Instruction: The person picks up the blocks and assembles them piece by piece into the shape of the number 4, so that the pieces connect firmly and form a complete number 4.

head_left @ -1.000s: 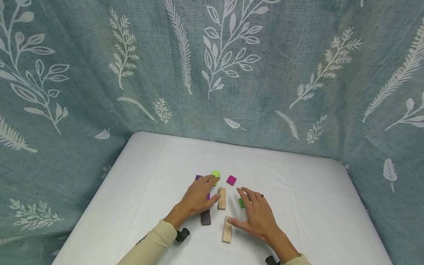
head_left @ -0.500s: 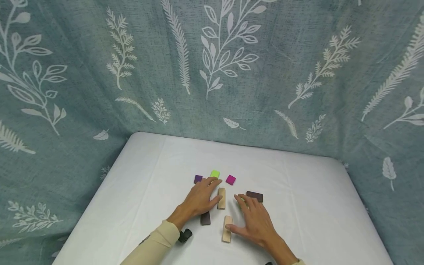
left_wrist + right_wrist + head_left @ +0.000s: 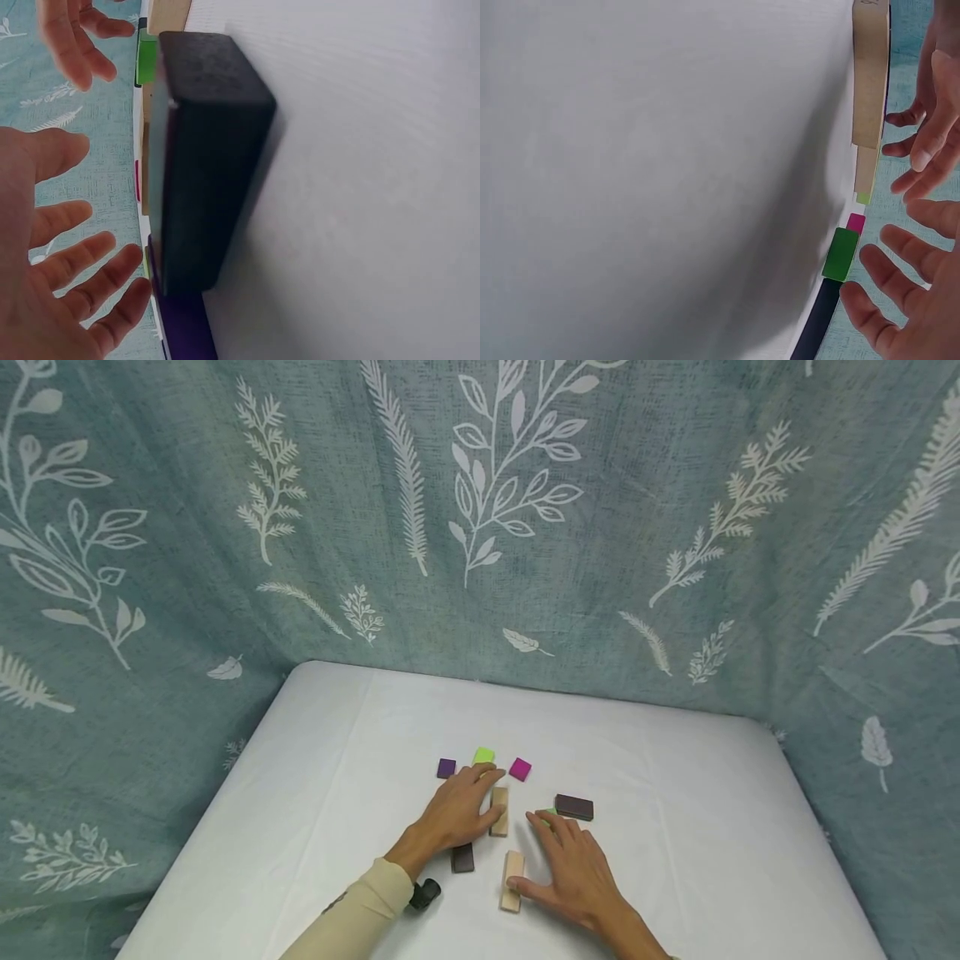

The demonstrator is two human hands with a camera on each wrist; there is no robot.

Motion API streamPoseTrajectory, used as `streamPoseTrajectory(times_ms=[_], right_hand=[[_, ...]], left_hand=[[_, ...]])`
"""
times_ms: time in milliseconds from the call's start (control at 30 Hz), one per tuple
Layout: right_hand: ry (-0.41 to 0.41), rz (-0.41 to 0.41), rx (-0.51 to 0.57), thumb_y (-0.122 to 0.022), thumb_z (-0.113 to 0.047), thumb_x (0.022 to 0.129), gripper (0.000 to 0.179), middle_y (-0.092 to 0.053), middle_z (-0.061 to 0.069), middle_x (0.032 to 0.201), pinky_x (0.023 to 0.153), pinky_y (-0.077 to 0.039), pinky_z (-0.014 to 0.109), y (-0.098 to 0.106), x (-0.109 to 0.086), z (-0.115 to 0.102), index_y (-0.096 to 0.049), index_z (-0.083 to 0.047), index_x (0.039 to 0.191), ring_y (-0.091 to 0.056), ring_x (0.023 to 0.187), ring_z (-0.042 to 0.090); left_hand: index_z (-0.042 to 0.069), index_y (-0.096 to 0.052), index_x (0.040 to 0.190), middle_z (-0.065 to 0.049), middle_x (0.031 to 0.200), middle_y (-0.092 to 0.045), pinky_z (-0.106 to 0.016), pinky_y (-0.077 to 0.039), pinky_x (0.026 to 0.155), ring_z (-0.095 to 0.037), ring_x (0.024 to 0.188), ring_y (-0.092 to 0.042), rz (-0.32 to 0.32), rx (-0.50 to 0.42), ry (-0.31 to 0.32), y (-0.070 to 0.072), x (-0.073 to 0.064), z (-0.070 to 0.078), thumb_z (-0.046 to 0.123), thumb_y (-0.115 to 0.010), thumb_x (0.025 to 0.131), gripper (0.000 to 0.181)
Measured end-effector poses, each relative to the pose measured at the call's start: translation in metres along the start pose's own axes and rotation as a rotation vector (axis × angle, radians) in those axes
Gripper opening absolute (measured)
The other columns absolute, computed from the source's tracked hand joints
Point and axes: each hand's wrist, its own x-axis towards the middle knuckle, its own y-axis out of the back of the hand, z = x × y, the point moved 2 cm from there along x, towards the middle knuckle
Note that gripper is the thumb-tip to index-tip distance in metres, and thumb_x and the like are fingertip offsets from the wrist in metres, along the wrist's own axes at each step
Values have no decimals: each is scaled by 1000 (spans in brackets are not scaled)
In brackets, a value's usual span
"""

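My left hand (image 3: 459, 806) hovers with spread fingers over the left part of a group of small blocks. Its fingertips partly cover a lime block (image 3: 483, 755), and its thumb overlaps a plain wooden block (image 3: 499, 821). Below its palm shows a dark brown block (image 3: 462, 859); a purple block (image 3: 187, 330) lies behind that one in the left wrist view. My right hand (image 3: 576, 870) hovers with fingers apart, its thumb over a second wooden block (image 3: 511, 900). Beyond its fingers are a green block (image 3: 841, 253) and another dark block (image 3: 574, 807). Neither hand holds anything.
A magenta block (image 3: 520, 769) and a small dark purple block (image 3: 446, 768) lie toward the back of the group. White cloth covers the table (image 3: 675, 827). A blue-green leaf-patterned curtain (image 3: 337, 510) hangs behind and at the sides. A black wrist device (image 3: 426, 893) shows at the left wrist.
My right hand has drawn slightly down and left, uncovering the dark block on the right. My left hand has shifted slightly, uncovering the small dark purple block. The blocks stay put.
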Motion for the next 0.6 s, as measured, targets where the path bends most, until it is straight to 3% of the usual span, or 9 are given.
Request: streamPoseTrajectory(times_ms=[300,600], right_hand=[[-18,-31,-10,-65,-76,80,91,-54,3,139,84,-47,38,-4,-4,0,-52,-16,148,-53,118,21],[-38,-61,-11,-64,-75,81,88,-54,3,140,87,-47,41,-5,-4,-3,-54,-17,146,-54,119,22]], left_hand=[[16,-53,147,-4,146,-52,-46,-47,104,-26,130,-55,-8,-23,7,-5,4,1,37,-64,97,54],[16,-51,148,-4,148,-52,-45,-46,103,-24,130,-54,-49,16,30,-7,7,3,37,-63,98,55]])
